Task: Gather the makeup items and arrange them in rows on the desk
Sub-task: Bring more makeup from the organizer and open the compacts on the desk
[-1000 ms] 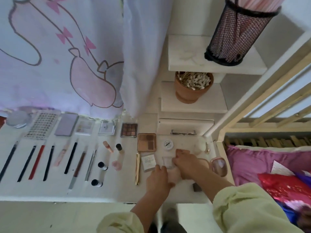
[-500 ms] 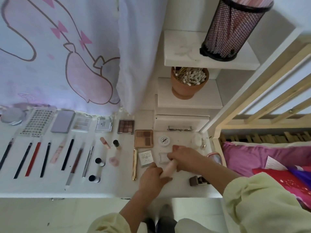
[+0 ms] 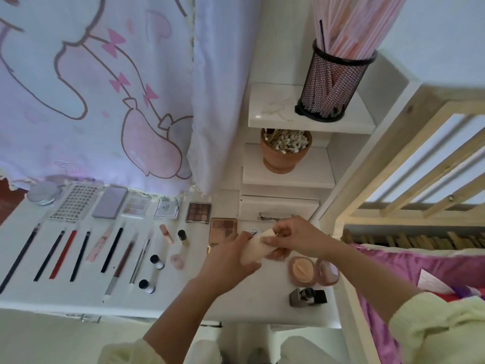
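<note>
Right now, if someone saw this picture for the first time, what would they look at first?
Probably the middle: the left hand and right hand both hold a pale cream makeup sponge above the white desk. Next, the neat row of long thin pencils and brushes on the desk's left, and the black mesh cup of pink straws on the top shelf.

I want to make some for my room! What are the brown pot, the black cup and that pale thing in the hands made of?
The brown pot looks like unglazed clay: dull orange-brown, no shine. The black cup looks like painted metal mesh: pink sticks show through its holes. The pale wedge is probably soft foam: matte and smooth.
</note>
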